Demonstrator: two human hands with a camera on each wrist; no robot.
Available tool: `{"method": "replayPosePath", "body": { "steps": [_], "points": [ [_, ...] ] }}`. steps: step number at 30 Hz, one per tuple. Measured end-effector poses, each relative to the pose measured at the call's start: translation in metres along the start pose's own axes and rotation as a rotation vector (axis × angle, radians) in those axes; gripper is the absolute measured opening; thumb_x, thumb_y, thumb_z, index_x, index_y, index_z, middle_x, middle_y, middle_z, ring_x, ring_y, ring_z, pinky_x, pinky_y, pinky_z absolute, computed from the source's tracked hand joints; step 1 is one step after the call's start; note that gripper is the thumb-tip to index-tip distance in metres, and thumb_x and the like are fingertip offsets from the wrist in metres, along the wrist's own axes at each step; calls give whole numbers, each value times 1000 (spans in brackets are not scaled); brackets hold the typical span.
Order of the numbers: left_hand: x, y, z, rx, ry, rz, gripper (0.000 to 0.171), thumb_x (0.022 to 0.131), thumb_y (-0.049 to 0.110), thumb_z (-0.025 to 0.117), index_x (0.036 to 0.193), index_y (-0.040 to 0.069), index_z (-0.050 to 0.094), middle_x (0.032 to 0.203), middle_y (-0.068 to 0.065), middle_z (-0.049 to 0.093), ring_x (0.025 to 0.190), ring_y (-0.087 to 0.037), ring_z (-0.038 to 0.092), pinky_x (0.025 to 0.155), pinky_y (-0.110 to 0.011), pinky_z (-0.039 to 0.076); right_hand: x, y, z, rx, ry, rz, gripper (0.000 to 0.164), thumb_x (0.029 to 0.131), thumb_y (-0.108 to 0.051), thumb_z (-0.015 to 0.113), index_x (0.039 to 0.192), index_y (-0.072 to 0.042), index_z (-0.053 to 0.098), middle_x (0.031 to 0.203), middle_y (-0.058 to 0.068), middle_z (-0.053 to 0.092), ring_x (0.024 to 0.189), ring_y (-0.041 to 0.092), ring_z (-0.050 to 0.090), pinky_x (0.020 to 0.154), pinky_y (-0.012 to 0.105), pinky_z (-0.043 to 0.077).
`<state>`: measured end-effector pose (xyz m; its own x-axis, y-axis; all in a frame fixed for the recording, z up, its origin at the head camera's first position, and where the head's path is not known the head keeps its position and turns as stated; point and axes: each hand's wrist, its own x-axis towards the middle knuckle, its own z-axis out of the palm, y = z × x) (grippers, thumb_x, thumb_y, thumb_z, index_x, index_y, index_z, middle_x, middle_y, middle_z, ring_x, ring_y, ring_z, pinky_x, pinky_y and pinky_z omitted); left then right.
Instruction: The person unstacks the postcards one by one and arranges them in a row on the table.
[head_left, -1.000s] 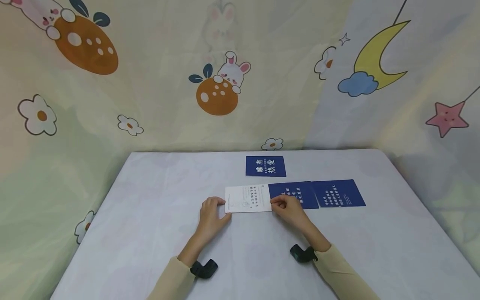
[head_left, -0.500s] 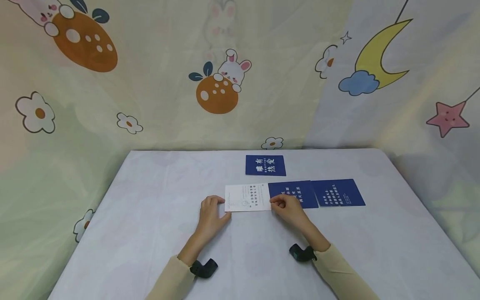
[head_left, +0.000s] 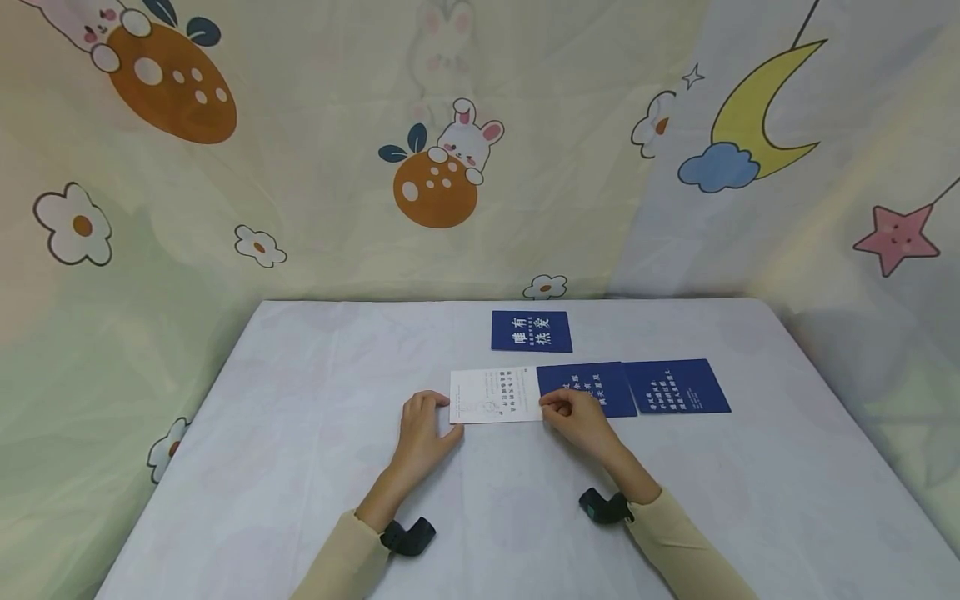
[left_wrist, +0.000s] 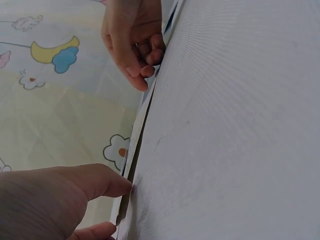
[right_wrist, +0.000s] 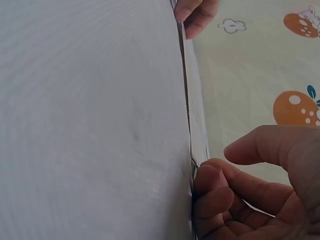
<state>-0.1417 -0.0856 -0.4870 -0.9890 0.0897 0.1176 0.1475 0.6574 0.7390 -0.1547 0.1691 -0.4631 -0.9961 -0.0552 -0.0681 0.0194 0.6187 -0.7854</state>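
Note:
A white printed card [head_left: 493, 396] lies on the white-covered table at the left end of a row. My left hand [head_left: 422, 433] touches its left side, thumb and index finger spread around the near left corner. At the opposite end, my right hand [head_left: 581, 418] pinches the card's right edge with curled fingers, covering part of a dark blue card [head_left: 611, 385] with white lettering. In the left wrist view, a thin dark gap shows under the edge of the white card [left_wrist: 136, 145]. From the right wrist, the curled fingers [right_wrist: 212, 200] sit right at the card's corner.
Another dark blue card [head_left: 678, 387] is the right end of the row, set against the middle one. Farther back lies a separate blue card [head_left: 531, 332] with large white characters. A patterned cloth [head_left: 322, 150] hangs behind the table.

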Motion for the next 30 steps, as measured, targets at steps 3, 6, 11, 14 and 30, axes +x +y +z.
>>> {"method": "replayPosePath", "body": {
  "steps": [3, 6, 11, 14, 30],
  "points": [
    [1, 1, 0, -15, -6, -8, 41, 82, 12, 73, 115, -2, 52, 124, -18, 44, 127, -39, 33, 105, -53, 30, -1, 0, -2, 8, 4, 3, 17, 86, -6, 64, 99, 2, 71, 80, 5, 65, 70, 15, 53, 60, 22, 43],
    [3, 2, 1, -25, -2, -13, 41, 83, 13, 72, 116, -2, 53, 125, -18, 44, 127, -38, 33, 105, -53, 30, -1, -1, -4, 17, 11, 6, 17, 85, -7, 64, 98, 1, 72, 81, 5, 65, 71, 15, 53, 60, 22, 44],
    [4, 3, 2, -34, 6, -12, 40, 84, 14, 71, 116, -2, 54, 124, -18, 46, 126, -37, 35, 105, -52, 31, -2, -1, -5, 19, 24, 8, 15, 86, -8, 65, 97, 1, 72, 80, 5, 66, 70, 15, 53, 60, 22, 44],
    [3, 4, 0, -48, 14, -26, 41, 85, 14, 71, 118, -3, 54, 124, -19, 46, 125, -38, 36, 103, -53, 32, -1, 0, -5, 24, 27, -2, 14, 87, -7, 66, 96, 1, 73, 81, 6, 67, 70, 15, 54, 60, 22, 45],
    [11, 11, -6, -34, 34, -50, 47, 88, 21, 70, 125, -2, 53, 129, -22, 47, 121, -40, 43, 103, -58, 29, 4, 3, -11, 43, 61, -23, 14, 90, -7, 64, 98, -1, 74, 90, 9, 71, 72, 15, 56, 61, 23, 47]
  ]
}}
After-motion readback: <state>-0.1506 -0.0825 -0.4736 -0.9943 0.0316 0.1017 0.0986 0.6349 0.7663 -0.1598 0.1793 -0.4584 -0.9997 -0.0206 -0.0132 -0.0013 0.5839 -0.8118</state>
